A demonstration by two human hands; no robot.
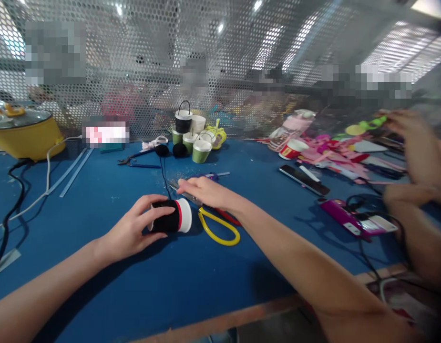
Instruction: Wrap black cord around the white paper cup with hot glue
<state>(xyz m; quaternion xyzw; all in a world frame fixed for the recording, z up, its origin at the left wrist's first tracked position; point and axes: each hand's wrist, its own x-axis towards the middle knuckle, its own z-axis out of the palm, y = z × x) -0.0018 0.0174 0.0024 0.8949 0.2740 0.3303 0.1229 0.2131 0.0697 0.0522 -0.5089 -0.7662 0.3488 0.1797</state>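
Blue felt-like table top [98,190] carries the work. Left hand [132,231] is curled around a paper cup [172,216] lying on its side, black-wrapped with a red band and white rim, near the table's middle. Right hand [206,190] rests palm down, fingers loosely extended, on scissors [216,224] with a yellow handle loop, just right of the cup; whether it grips them cannot be told. Black cord [164,176] runs from the cup area toward a cluster of small handled cups [193,136] by the perforated metal screen [152,57]. Yellow electric pot [25,136] at far left. A co-worker's forearm [409,195] lies at right, among pink scraps [331,152].
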